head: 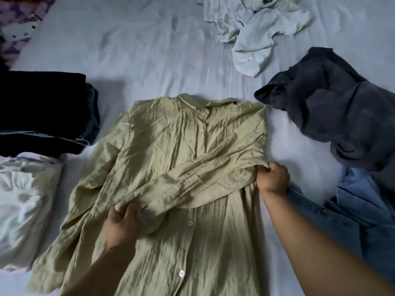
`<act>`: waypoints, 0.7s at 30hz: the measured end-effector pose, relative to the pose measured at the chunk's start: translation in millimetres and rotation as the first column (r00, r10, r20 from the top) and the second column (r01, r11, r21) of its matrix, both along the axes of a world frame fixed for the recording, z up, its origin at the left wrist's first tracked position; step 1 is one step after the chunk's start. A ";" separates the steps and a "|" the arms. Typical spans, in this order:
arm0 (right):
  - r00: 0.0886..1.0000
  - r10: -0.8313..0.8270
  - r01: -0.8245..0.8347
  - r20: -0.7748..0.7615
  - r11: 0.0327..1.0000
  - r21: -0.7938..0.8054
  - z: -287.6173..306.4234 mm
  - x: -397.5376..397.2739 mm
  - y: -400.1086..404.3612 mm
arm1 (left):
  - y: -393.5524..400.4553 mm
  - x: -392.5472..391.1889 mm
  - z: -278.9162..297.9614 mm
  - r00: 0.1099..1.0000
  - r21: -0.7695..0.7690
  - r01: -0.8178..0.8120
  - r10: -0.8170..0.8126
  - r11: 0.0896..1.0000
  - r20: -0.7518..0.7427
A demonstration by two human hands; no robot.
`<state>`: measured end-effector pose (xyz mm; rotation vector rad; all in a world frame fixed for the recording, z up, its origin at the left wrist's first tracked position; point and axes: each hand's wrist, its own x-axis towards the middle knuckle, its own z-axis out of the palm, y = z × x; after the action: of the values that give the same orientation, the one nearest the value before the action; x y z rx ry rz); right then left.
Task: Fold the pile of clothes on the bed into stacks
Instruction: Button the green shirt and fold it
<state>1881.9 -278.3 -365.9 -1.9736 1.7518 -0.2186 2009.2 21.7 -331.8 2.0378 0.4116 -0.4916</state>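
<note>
a crinkled pale olive-green button-front shirt lies face up in the middle of the white bed sheet, collar pointing away from the person, buttons closed down its front. one long sleeve is folded across the chest, running from the right shoulder side down toward the left. the left hand grips the cuff end of that folded sleeve, fingers curled round the fabric. the right hand pinches a bunch of cloth at the shirt's right edge, where the sleeve folds over, thumb and fingers closed on it. the other sleeve lies stretched out along the shirt's left side.

just left of the shirt sits a folded stack of dark navy and black garments, and nearer the person a folded pile of pale white and mint clothes. to the right, a crumpled dark grey garment lies close to the shirt's shoulder, with a rumpled blue denim piece under the right forearm. farther off, a loose heap of light grey-white clothes lies at the top, and a purple patterned fabric shows in the top left corner.
</note>
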 end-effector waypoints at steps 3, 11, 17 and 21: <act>0.998 0.014 -0.018 -0.053 0.998 -0.057 16.4 -19.4 -16.2 | -8.5 -3.2 8.4 0.996 0.070 0.022 -0.028 0.997 0.090; 0.937 0.207 -0.242 -0.281 0.966 -0.094 36.1 -77.3 -55.3 | -28.9 -28.3 12.7 0.977 0.342 0.176 -0.207 0.923 0.056; 0.785 0.558 -0.618 -0.268 0.737 -0.274 36.4 -57.4 -3.4 | -6.4 -41.7 0.4 0.619 0.638 0.535 -0.771 0.554 0.150; 0.592 0.691 -0.722 -0.414 0.684 0.109 14.0 -49.7 23.9 | 0.8 -41.0 -16.2 0.388 0.661 0.722 -0.910 0.203 -0.144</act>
<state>1832.2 -254.4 -351.9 -2.7566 1.0013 0.4748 1968.3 22.5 -348.0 2.8764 -0.9983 -0.7455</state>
